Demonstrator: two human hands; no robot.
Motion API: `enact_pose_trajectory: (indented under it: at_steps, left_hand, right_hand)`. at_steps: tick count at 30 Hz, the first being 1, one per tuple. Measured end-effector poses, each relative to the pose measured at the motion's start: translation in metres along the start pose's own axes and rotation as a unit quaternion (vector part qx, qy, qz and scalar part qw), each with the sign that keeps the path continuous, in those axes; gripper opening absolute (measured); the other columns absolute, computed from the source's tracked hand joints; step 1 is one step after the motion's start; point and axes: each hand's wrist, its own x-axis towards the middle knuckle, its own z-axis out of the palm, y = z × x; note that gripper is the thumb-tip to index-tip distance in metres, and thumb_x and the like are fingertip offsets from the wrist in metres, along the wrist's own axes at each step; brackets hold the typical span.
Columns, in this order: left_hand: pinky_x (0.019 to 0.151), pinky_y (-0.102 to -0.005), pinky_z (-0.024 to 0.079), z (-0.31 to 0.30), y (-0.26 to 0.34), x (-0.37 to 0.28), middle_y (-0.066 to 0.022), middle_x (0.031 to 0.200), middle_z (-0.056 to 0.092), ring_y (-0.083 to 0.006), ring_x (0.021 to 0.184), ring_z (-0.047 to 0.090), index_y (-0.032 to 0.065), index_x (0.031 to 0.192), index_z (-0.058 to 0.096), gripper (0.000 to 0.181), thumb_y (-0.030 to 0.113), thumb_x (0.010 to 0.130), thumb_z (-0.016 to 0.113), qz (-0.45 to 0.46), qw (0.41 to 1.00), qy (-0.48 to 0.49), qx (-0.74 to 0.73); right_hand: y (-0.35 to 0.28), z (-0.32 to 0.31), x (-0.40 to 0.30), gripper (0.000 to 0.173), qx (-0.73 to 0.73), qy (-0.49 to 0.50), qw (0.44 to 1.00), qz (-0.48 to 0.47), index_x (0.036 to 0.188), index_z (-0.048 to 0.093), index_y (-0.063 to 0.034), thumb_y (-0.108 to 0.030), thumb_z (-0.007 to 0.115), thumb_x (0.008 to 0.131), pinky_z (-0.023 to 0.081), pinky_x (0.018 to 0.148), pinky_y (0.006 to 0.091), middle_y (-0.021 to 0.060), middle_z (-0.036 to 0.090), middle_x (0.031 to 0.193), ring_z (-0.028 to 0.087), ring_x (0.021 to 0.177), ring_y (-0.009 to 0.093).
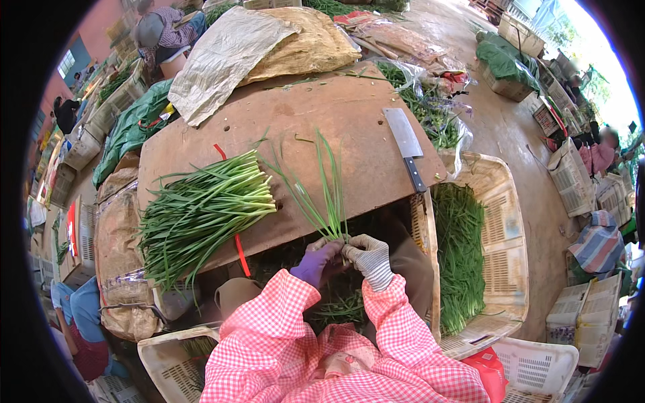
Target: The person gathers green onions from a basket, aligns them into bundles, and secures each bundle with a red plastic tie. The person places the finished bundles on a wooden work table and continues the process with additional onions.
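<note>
My left hand [317,259], in a purple glove, and my right hand [370,257], in a grey striped knit glove, meet just off the near edge of a brown board [302,111]. Between them they hold a few long green garlic chive stalks [330,196] by the lower ends, leaves fanned out over the board. A large pile of chives [206,211] lies to the left, cut ends facing right, across a red tape strip [243,256] that hangs over the edge. A cleaver [404,143] with a black handle lies near the board's right edge.
A plastic crate [504,237] full of chives stands at the right. Other crates [171,362] [546,360] are near my sides. Woven sacks [216,60] cover the board's far left corner. Loose greens [428,108] in plastic lie beyond its right side. Several people sit farther off.
</note>
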Motion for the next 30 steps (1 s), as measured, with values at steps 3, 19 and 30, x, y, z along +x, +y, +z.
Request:
enact_pose_trajectory:
  at_steps: [3,19,30]
  left_hand:
    - [0.07,-0.0295,0.047,0.001,-0.003,0.001,-0.0006,0.076,0.053,-0.0108,0.068,0.051,0.0057,0.103,0.054,0.021,0.016,0.085,0.054,0.012,1.0,-0.01,-0.006]
    - [0.072,-0.0287,0.049,-0.01,-0.005,0.009,0.0034,0.073,0.051,-0.0079,0.068,0.051,0.0087,0.101,0.056,0.019,0.021,0.088,0.05,-0.042,0.998,-0.023,-0.041]
    - [0.076,-0.0321,0.049,-0.01,-0.009,0.003,0.0007,0.082,0.054,-0.01,0.075,0.052,0.009,0.1,0.051,0.017,0.016,0.085,0.055,0.006,1.0,0.008,0.015]
  right_hand:
    - [-0.003,0.003,-0.006,0.004,0.02,0.039,0.999,-0.021,0.074,0.061,0.0008,-0.002,0.063,0.075,0.035,0.04,0.018,0.0032,0.058,0.059,0.046,0.044,0.005]
    - [0.004,-0.022,0.001,0.015,-0.285,-0.038,0.951,-0.112,0.08,0.068,-0.0042,-0.018,0.068,0.074,0.047,0.061,0.0302,0.0114,0.061,0.07,0.059,0.067,0.02]
    - [-0.01,-0.022,0.0,0.013,-0.093,-0.023,0.995,0.007,0.084,0.066,0.0019,-0.009,0.06,0.08,0.036,0.042,0.0186,0.0017,0.057,0.061,0.046,0.048,0.004]
